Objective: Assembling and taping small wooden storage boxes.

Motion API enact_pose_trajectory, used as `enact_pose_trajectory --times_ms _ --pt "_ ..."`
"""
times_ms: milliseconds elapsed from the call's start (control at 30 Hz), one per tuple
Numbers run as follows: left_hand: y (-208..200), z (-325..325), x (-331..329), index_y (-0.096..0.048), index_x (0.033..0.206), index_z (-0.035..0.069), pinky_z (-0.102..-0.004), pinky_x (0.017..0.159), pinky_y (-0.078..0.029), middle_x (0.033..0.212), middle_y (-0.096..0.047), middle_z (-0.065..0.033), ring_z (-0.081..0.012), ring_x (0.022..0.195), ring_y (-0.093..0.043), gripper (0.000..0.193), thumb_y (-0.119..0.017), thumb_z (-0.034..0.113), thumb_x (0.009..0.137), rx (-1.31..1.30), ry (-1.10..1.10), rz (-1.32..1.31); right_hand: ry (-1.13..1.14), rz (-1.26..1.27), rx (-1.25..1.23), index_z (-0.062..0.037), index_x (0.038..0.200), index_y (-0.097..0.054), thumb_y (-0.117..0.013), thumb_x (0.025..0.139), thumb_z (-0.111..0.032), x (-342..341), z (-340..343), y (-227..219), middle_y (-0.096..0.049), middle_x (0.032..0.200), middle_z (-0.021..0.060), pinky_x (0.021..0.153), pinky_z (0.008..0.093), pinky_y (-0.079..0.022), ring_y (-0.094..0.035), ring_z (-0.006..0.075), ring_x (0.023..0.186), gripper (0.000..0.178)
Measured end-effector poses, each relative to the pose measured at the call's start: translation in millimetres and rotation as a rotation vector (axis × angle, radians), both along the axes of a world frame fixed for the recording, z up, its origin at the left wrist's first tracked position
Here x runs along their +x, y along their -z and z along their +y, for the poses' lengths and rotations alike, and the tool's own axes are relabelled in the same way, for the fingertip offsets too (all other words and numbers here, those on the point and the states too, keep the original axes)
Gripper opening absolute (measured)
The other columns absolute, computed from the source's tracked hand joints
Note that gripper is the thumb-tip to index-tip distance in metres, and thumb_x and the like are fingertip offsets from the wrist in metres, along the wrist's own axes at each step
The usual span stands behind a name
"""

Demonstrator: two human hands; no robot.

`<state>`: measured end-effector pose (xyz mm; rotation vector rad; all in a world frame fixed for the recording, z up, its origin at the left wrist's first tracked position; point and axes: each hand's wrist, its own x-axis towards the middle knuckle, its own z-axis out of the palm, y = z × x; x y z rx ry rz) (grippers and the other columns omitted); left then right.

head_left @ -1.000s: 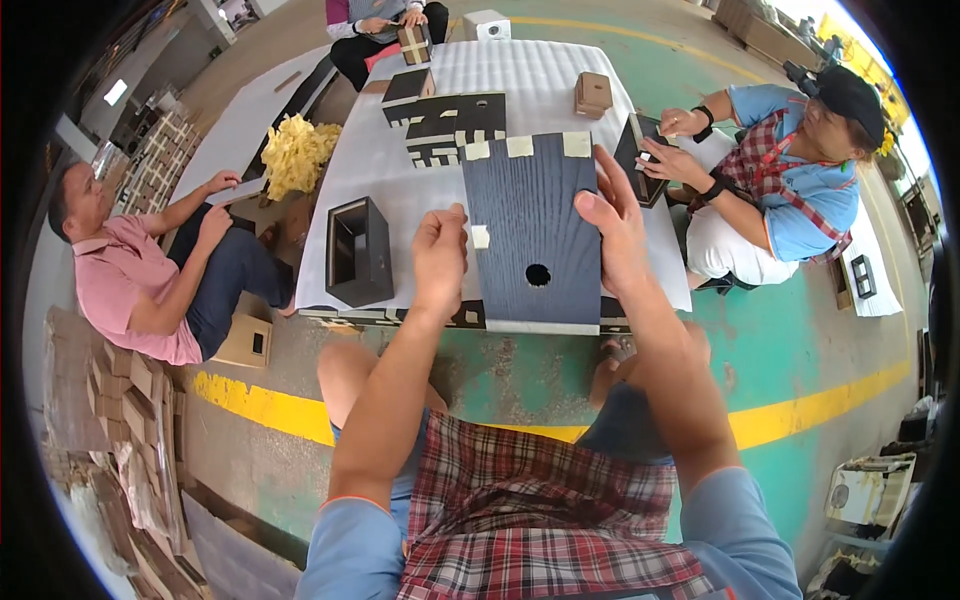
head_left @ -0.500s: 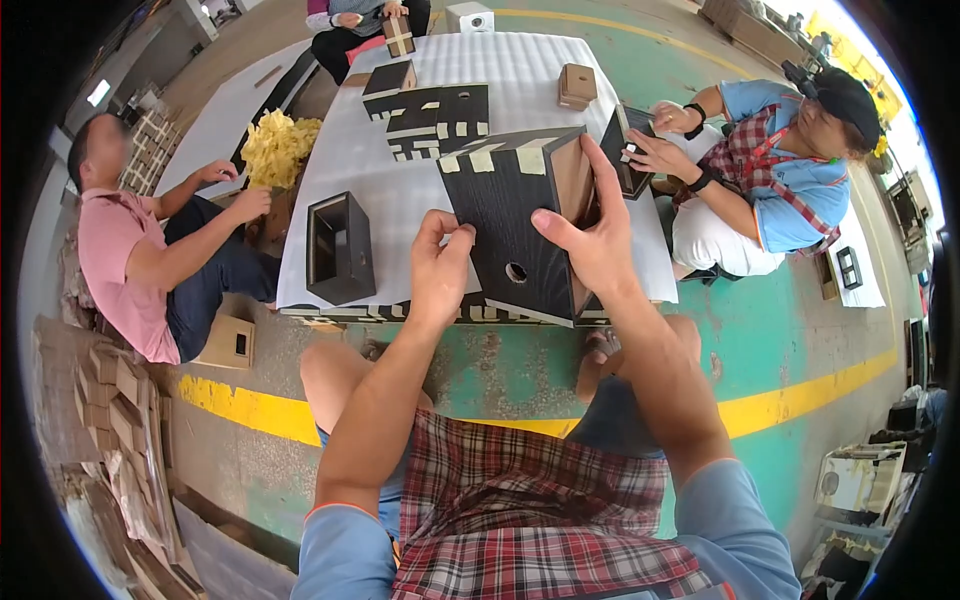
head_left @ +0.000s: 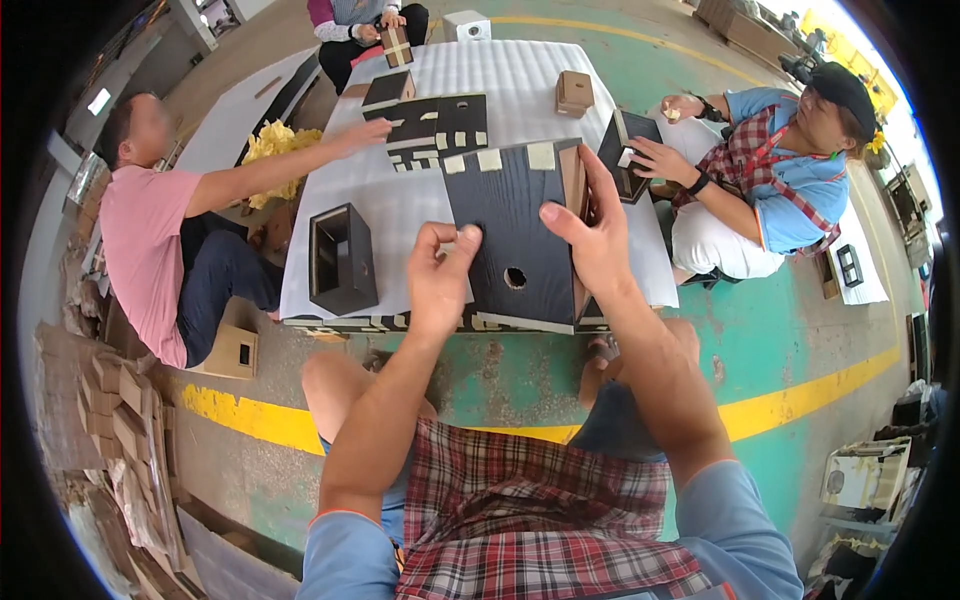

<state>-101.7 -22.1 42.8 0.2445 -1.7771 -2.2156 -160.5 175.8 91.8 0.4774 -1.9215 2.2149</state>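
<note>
A black wood-grain box is held up in front of me over the near edge of the table. It has a round hole low on its face and pale tape strips along its top edge. My right hand grips its right side, thumb on the black face and fingers round the brown side. At the left edge of the box, my left hand is closed with thumb and forefinger pinched together. Whatever sits in that pinch, if anything, is too small to make out.
An open black box stands left on the white-covered table. Taped black boxes and a brown box lie farther back. Co-workers sit left, right and far; the right one handles a black box. Yellow material is heaped left.
The box in my hands has turned a little, its black face more toward me. The left co-worker has stretched an arm over the table to the black boxes. The right co-worker's one hand has lifted away.
</note>
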Motion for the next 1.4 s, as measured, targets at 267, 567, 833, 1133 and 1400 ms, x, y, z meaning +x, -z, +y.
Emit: enact_pose_trajectory --times_ms 267,567,833,1133,1400 --pt "9.1 -3.4 -6.0 -0.068 0.096 0.009 -0.0205 0.054 -0.029 0.078 -0.056 0.0109 0.001 0.062 -0.037 0.01 -0.074 0.017 0.099 0.171 0.056 0.049 0.059 -0.05 -0.035 0.004 0.156 -0.035 -0.088 0.079 -0.022 3.5 -2.0 1.7 -0.053 0.144 0.0187 0.112 0.0366 -0.042 -0.052 0.0252 0.133 0.097" --pt "5.4 6.4 9.3 -0.064 0.097 0.011 -0.0216 0.052 -0.034 0.079 -0.057 0.0062 -0.0019 0.059 -0.043 0.014 -0.072 0.022 0.101 0.16 -0.018 0.017 0.045 -0.027 -0.038 0.0041 0.156 -0.035 -0.088 0.078 -0.021 17.7 -2.9 8.4 -0.05 0.148 0.0185 0.116 0.0381 -0.037 -0.049 0.0255 0.136 0.097" --pt "12.0 1.0 11.4 -0.066 0.099 0.009 -0.0221 0.053 -0.036 0.084 -0.062 0.0037 -0.004 0.062 -0.048 0.002 -0.067 0.008 0.097 0.09 -0.003 -0.082 0.114 0.04 0.083 0.0024 0.156 -0.036 -0.09 0.077 -0.026 22.0 -0.2 14.1 -0.048 0.15 0.0183 0.117 0.0393 -0.036 -0.046 0.0273 0.139 0.1" --pt "7.3 -10.8 -10.1 -0.066 0.099 0.003 -0.023 0.056 -0.037 0.086 -0.06 0.0022 -0.0037 0.067 -0.046 0.007 -0.066 0.002 0.092 -0.028 0.002 -0.017 0.121 0.16 0.201 0.0056 0.153 -0.038 -0.09 0.077 -0.025 4.0 -0.4 8.2 -0.051 0.145 0.0188 0.115 0.038 -0.038 -0.049 0.0264 0.135 0.096" --pt "2.0 -7.5 1.0 -0.066 0.097 0.005 -0.0208 0.049 -0.03 0.073 -0.055 0.0067 0.0 0.056 -0.038 0.015 -0.076 0.016 0.097 -0.042 0.015 -0.013 0.049 -0.005 -0.007 0.0073 0.154 -0.036 -0.088 0.081 -0.023 9.7 -3.1 3.2 -0.052 0.146 0.0196 0.112 0.0351 -0.042 -0.051 0.0241 0.134 0.095"
